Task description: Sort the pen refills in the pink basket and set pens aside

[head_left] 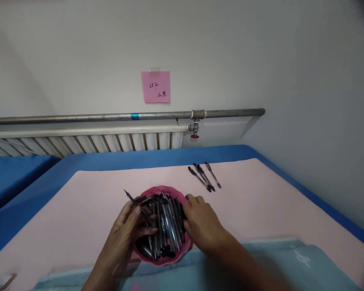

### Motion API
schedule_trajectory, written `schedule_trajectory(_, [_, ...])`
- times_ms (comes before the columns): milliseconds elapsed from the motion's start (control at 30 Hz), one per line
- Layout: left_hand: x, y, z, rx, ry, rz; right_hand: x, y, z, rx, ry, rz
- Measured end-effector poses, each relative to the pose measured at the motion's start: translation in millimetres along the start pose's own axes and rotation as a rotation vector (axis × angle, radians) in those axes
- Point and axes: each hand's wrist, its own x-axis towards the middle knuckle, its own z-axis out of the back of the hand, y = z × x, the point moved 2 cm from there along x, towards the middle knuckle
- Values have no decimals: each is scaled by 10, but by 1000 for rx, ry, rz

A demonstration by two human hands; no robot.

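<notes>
A plain indoor room, likely a dormitory: white radiator [87, 142], wall pipe [124, 117], pink note [155, 86], blue mattress [157, 158].

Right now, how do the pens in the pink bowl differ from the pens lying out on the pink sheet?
The pens in the bowl are many, heaped and crossing; the pens on the sheet are few, flat, nearly parallel. The bowl's pens lie between the left hand and right hand; the sheet's pens lie beyond both, untouched. Both groups look dark.
</notes>
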Motion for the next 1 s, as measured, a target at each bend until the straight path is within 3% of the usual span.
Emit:
schedule_trajectory(200, [20, 31, 23, 16, -11, -11, 17, 38, -58, -64, 7, -14])
schedule_trajectory(1000, [10, -2, -17, 10, -26, -2, -3, 68, 5, 108, 62, -49])
